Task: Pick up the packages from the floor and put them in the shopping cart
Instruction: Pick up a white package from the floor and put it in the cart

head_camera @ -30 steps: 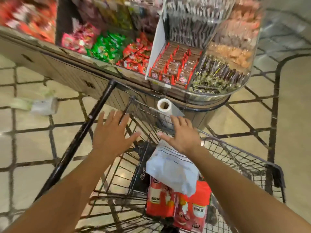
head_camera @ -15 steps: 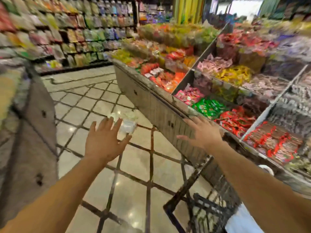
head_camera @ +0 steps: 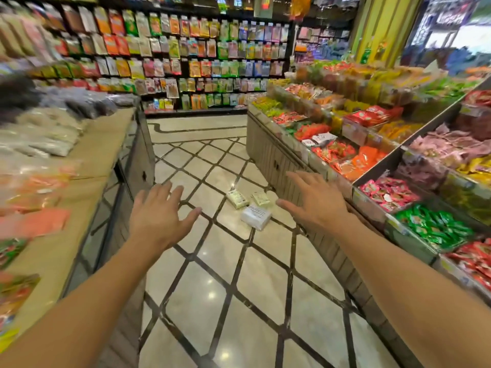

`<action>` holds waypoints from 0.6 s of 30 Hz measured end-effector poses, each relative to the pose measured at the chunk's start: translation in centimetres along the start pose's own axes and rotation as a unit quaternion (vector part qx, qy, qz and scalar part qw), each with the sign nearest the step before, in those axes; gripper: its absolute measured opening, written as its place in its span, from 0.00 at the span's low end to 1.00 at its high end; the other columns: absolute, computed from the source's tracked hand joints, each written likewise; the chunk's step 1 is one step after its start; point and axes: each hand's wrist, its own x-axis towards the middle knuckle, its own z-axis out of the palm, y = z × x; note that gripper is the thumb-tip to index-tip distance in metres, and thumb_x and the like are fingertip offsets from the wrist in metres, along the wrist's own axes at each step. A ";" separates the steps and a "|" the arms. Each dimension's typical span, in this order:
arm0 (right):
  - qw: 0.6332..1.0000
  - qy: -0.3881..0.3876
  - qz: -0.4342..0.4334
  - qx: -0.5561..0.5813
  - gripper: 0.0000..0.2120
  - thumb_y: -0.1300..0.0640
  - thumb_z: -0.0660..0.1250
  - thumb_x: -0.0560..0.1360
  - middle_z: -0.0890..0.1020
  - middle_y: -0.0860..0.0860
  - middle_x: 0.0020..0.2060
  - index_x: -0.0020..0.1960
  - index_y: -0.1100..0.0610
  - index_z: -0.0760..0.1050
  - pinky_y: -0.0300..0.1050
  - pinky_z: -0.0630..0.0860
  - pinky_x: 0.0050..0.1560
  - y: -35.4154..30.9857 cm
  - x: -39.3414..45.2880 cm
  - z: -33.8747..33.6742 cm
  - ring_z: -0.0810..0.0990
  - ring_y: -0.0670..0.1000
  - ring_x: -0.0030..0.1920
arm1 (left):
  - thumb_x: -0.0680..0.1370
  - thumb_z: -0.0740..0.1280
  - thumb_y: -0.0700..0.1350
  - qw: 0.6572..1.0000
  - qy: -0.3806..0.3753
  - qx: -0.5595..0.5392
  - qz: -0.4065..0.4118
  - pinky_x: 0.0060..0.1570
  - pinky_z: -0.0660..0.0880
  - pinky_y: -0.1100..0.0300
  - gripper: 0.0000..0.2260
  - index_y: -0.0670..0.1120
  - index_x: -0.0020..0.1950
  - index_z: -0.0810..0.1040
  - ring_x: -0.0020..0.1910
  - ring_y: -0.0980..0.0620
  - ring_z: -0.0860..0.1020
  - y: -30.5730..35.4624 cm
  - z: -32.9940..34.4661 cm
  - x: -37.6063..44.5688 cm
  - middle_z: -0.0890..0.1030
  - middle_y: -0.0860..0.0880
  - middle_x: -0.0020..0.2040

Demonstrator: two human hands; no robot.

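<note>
Three packages lie together on the tiled floor ahead of me: a white square package (head_camera: 256, 217) nearest, and behind it two pale green packs, one on the left (head_camera: 237, 199) and one on the right (head_camera: 261, 198). My left hand (head_camera: 159, 216) is stretched forward with fingers spread, left of the packages and holding nothing. My right hand (head_camera: 313, 201) is also spread and empty, just right of them. Both hands are above the floor, apart from the packages. The shopping cart is out of view.
A snack display counter (head_camera: 276, 160) with bins of coloured packets runs along the right of the aisle. A wooden-topped counter (head_camera: 106, 144) with bagged goods runs along the left. Shelves of hanging packets (head_camera: 202, 54) close the far end. Tiled floor (head_camera: 239, 301) lies between.
The view has swung left and up, from the cart with its bags to the aisle. The cart has left the frame. The floor packages now sit between my two empty, spread hands.
</note>
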 end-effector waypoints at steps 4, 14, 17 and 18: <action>1.000 0.002 -0.009 0.006 0.40 0.25 0.55 0.79 0.66 0.48 0.82 0.84 0.45 0.57 0.60 0.68 0.74 -0.5 8.2 3.4 0.64 0.55 0.81 | 0.80 0.52 0.70 1.000 0.007 0.002 0.006 0.79 0.55 0.42 0.35 0.51 0.80 0.66 0.80 0.45 0.62 -0.5 2.7 7.0 0.69 0.47 0.79; 0.999 -0.024 0.013 0.040 0.40 0.26 0.56 0.79 0.64 0.50 0.82 0.85 0.46 0.57 0.59 0.69 0.72 2.8 27.3 9.7 0.64 0.57 0.80 | 0.81 0.51 0.71 0.999 -0.020 0.001 0.026 0.79 0.54 0.41 0.35 0.51 0.82 0.64 0.81 0.44 0.61 0.7 9.1 27.5 0.65 0.46 0.82; 0.999 -0.029 0.017 0.029 0.41 0.26 0.55 0.79 0.63 0.50 0.83 0.85 0.46 0.55 0.59 0.69 0.73 3.8 31.7 10.7 0.64 0.57 0.80 | 0.80 0.49 0.71 0.999 -0.017 -0.001 0.042 0.79 0.55 0.41 0.36 0.52 0.81 0.64 0.81 0.44 0.62 1.1 11.1 32.5 0.66 0.46 0.81; 0.999 -0.028 0.021 0.030 0.41 0.26 0.55 0.79 0.63 0.50 0.83 0.85 0.46 0.55 0.59 0.69 0.73 4.2 33.2 11.1 0.64 0.57 0.80 | 0.80 0.48 0.71 0.999 -0.015 -0.006 0.045 0.79 0.56 0.41 0.36 0.52 0.81 0.65 0.81 0.44 0.62 1.2 11.8 34.1 0.67 0.46 0.81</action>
